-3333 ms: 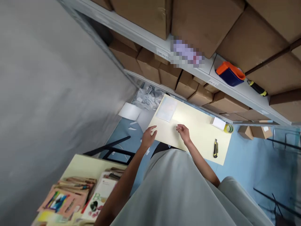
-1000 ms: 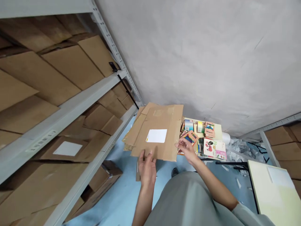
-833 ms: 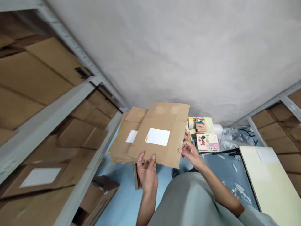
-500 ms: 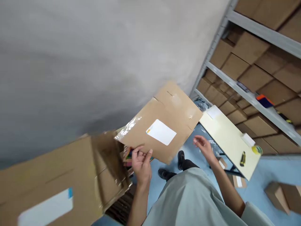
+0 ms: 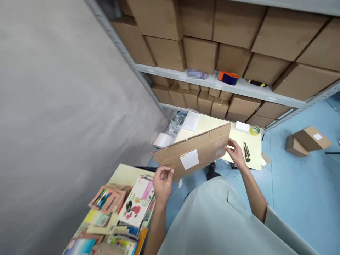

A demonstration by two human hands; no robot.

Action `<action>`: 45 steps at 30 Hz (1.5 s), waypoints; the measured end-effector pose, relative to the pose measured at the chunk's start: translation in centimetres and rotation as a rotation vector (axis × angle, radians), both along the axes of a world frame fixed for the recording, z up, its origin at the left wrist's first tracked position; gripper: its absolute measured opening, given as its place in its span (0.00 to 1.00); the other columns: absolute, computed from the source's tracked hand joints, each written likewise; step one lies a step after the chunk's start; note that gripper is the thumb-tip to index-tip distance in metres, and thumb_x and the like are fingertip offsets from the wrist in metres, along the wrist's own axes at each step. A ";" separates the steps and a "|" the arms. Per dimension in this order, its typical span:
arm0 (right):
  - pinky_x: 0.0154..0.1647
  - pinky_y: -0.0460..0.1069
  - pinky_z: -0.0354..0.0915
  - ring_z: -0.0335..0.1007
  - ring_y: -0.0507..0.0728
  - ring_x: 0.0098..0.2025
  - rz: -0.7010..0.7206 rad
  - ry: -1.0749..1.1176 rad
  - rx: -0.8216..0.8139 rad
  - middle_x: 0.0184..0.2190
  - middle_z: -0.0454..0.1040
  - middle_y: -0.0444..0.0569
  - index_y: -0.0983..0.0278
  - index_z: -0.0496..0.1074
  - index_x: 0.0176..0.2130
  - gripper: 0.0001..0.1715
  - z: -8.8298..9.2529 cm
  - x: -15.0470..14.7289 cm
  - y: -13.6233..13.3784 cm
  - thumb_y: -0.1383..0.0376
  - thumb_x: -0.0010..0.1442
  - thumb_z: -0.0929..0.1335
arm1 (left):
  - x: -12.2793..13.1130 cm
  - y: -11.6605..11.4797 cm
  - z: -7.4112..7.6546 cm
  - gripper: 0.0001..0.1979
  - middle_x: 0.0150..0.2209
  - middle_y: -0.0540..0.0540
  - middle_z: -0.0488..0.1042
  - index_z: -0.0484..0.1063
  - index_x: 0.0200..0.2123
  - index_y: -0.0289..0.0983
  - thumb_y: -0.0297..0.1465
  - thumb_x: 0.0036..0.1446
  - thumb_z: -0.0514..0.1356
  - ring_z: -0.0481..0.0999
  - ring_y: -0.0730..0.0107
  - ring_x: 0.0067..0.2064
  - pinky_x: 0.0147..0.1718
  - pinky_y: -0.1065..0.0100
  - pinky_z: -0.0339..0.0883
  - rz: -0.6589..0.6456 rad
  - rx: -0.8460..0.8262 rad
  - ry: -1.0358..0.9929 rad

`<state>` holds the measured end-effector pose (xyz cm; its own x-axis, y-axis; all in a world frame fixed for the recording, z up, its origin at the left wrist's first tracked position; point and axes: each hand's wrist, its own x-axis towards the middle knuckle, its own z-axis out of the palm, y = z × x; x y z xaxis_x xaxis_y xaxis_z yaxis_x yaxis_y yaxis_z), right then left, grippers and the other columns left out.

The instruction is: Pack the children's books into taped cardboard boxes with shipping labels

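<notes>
A folded-flat cardboard box (image 5: pixel 204 157) with a white label (image 5: pixel 189 159) is held up in front of me, tilted so that its long edge faces up. My left hand (image 5: pixel 162 179) pinches its near left edge between thumb and fingers. At its right end, my right hand (image 5: pixel 234 151) grips the edge with thumb and curled fingers. Beyond the cardboard box lies a pale table (image 5: pixel 205 122), partly hidden by it. On that table, a yellow and black utility knife (image 5: pixel 247 152) lies just right of my right hand.
Tape (image 5: pixel 254 131) and white stacks of paper (image 5: pixel 191 121) lie on the pale table. Shelves (image 5: pixel 220 85) full of cartons stand behind it. At lower left, another table (image 5: pixel 120 174) bears several books (image 5: pixel 138 202). Two boxes (image 5: pixel 309 140) sit on the blue floor at right.
My view has turned right toward the shelves. The cardboard box has swung over to the pale table and tilted, and my right hand, free before, has taken hold of its right end.
</notes>
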<state>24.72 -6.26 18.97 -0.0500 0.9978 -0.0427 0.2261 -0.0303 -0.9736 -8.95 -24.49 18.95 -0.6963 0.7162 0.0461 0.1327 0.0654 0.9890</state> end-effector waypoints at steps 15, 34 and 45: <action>0.57 0.60 0.76 0.78 0.64 0.55 -0.234 0.097 -0.202 0.49 0.82 0.56 0.61 0.78 0.47 0.26 -4.7 7.6 8.1 0.47 0.57 0.74 | 6.4 26.8 -3.9 0.09 0.37 0.44 0.77 0.73 0.26 0.41 0.39 0.54 0.62 0.78 0.61 0.44 0.50 0.61 0.75 -0.484 -0.190 0.157; 0.47 0.56 0.76 0.80 0.66 0.54 -0.298 -0.177 -0.565 0.61 0.80 0.57 0.58 0.75 0.61 0.37 2.4 2.7 2.8 0.40 0.64 0.72 | 6.9 34.4 1.1 0.26 0.55 0.37 0.82 0.75 0.56 0.39 0.46 0.60 0.68 0.84 0.55 0.50 0.46 0.59 0.79 -0.796 -0.377 0.077; 0.42 0.53 0.63 0.80 0.67 0.42 -0.101 -0.909 -0.551 0.39 0.83 0.61 0.65 0.77 0.47 0.25 2.6 4.4 9.8 0.57 0.79 0.56 | 8.1 33.1 -0.4 0.17 0.45 0.37 0.85 0.77 0.54 0.40 0.32 0.68 0.53 0.84 0.42 0.47 0.43 0.57 0.72 -0.963 -0.675 0.605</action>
